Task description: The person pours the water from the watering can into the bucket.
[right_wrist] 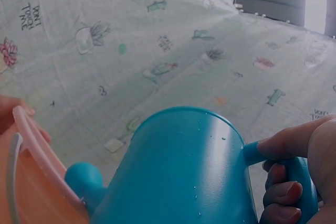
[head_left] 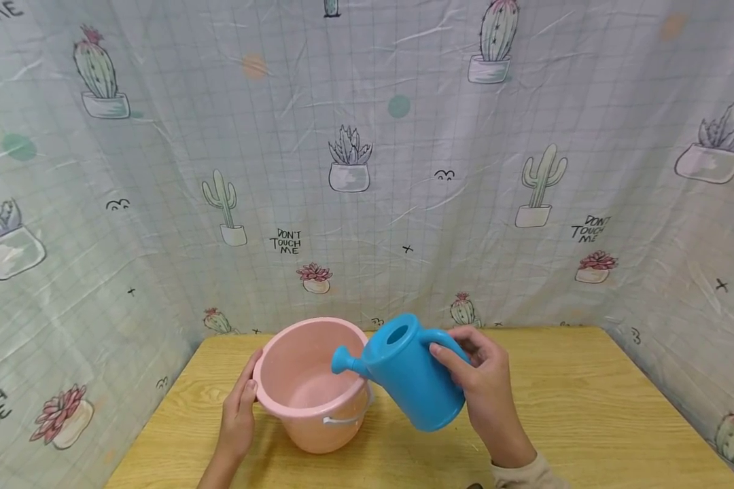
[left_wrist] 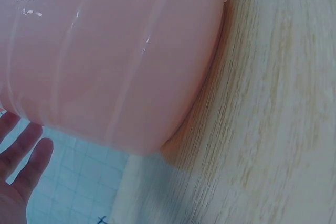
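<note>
A pink bucket (head_left: 268, 397) with a pale handle (head_left: 342, 420) stands on the wooden table. My left hand (head_left: 240, 415) rests against its left side near the rim; in the left wrist view the fingers (left_wrist: 32, 163) look spread and fairly straight beside the bucket wall (left_wrist: 105, 51). My right hand (head_left: 484, 373) grips the handle of a blue watering can (head_left: 425, 384), fingers curled through the loop in the right wrist view. The can is tilted left, its spout head (head_left: 342, 360) over the bucket's right rim. Droplets cling to the can's side (right_wrist: 184, 166). No water stream is visible.
The wooden table (head_left: 587, 407) extends to the right of the can. A cactus-print sheet (head_left: 391, 217) hangs behind it and along both sides. A small dark object (head_left: 474, 486) shows at the bottom edge of the head view, too cut off to identify.
</note>
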`<state>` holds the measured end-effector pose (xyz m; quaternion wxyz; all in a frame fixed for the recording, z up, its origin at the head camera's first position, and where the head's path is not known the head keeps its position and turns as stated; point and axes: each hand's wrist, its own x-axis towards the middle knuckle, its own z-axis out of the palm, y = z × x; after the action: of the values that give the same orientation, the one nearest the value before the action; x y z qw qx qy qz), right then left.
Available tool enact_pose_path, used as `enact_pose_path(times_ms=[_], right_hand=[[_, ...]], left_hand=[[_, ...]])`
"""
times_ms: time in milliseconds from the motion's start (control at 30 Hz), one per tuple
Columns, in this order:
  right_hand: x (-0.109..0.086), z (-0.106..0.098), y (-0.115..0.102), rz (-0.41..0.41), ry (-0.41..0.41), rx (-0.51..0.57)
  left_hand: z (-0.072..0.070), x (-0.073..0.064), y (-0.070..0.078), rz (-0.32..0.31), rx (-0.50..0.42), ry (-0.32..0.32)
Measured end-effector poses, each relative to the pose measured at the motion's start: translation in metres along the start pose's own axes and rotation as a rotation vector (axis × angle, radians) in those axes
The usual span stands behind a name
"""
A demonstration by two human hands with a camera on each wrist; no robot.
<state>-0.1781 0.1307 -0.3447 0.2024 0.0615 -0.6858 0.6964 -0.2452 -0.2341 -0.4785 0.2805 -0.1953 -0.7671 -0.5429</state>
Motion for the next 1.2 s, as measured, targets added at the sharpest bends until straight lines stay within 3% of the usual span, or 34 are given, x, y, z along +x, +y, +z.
enact_pose_path(times_ms=[567, 1200], right_hand=[[0.0003, 0.0020, -0.0005, 0.003, -0.013, 0.005], [-0.0001, 0.0002, 0.0005, 0.011, -0.008, 0.007]], left_hand=[[-0.0004, -0.0013, 0.0027, -0.046, -0.011, 0.003], [-0.0002, -0.0009, 0.0009, -0.007, 0.006, -0.003]])
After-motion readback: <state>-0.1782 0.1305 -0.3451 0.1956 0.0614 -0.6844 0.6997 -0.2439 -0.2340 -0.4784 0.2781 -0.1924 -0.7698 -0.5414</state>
